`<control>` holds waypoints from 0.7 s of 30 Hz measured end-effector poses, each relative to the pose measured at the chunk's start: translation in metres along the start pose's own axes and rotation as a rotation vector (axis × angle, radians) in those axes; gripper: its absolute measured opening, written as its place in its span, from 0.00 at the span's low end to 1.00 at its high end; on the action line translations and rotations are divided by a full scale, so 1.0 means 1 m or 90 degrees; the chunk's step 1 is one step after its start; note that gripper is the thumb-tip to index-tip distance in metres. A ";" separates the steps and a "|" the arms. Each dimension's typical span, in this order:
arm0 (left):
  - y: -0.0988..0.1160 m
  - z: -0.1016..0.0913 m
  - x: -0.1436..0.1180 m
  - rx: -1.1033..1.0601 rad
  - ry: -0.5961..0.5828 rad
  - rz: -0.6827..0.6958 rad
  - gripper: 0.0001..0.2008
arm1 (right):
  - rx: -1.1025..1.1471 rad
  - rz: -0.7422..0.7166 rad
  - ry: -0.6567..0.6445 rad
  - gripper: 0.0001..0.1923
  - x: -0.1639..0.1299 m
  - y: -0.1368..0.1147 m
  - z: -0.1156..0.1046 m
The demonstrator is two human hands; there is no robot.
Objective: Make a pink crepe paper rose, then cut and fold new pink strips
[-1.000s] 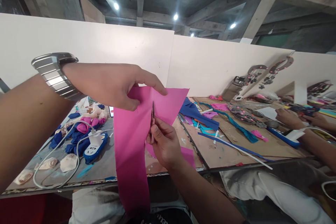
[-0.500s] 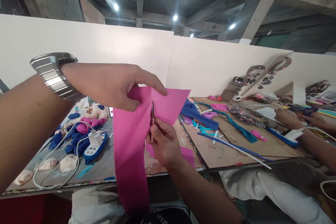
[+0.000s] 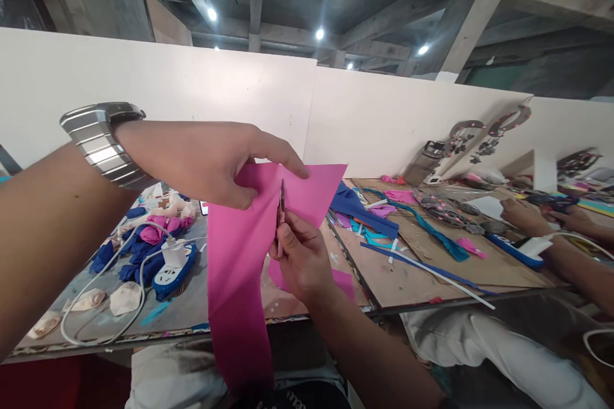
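A long piece of bright pink fabric (image 3: 237,268) hangs in front of me, its lower end falling past the table edge. My left hand (image 3: 215,163), with a metal watch (image 3: 103,144) on the wrist, grips the fabric's top edge between thumb and fingers. Closed around the handles of small scissors (image 3: 281,201) is my right hand (image 3: 302,255). The scissor blades point upward against the pink fabric, along a slit that runs up through it. Much of the handles is hidden by my fingers. Another pink scrap (image 3: 344,282) lies on the table behind my right hand.
On the left are a blue-and-white power strip (image 3: 175,271) with a white cable, and rolled fabric flowers (image 3: 127,298). Blue fabric strips (image 3: 364,214) and cardboard (image 3: 460,259) lie to the right. A co-worker's hands (image 3: 527,217) are at far right. A white partition (image 3: 407,115) stands behind.
The scissors have shifted slightly upward and right along the fabric, their blades looking a little further apart. My left hand keeps its hold, sitting marginally lower in view.
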State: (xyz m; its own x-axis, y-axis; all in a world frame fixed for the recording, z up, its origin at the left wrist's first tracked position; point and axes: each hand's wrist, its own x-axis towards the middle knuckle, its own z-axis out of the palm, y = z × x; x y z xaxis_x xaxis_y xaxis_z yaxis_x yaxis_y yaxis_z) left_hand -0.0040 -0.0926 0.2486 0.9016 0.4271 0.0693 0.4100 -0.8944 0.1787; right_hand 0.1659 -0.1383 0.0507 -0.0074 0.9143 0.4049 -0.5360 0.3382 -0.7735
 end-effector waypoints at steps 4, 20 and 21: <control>0.000 0.000 0.000 0.017 -0.010 0.011 0.34 | 0.003 -0.003 0.014 0.13 -0.001 0.001 0.000; 0.012 0.001 0.003 0.045 -0.030 -0.019 0.36 | -0.010 -0.008 0.040 0.14 -0.002 -0.004 0.002; 0.013 0.002 0.003 0.046 -0.031 -0.017 0.36 | -0.011 -0.010 0.040 0.13 -0.002 -0.005 0.003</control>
State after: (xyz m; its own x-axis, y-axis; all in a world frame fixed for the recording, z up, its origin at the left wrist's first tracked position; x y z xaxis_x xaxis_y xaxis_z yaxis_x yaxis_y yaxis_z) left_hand 0.0038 -0.1029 0.2495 0.8951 0.4454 0.0174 0.4412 -0.8908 0.1085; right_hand 0.1659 -0.1424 0.0551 0.0548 0.9209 0.3859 -0.5211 0.3561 -0.7757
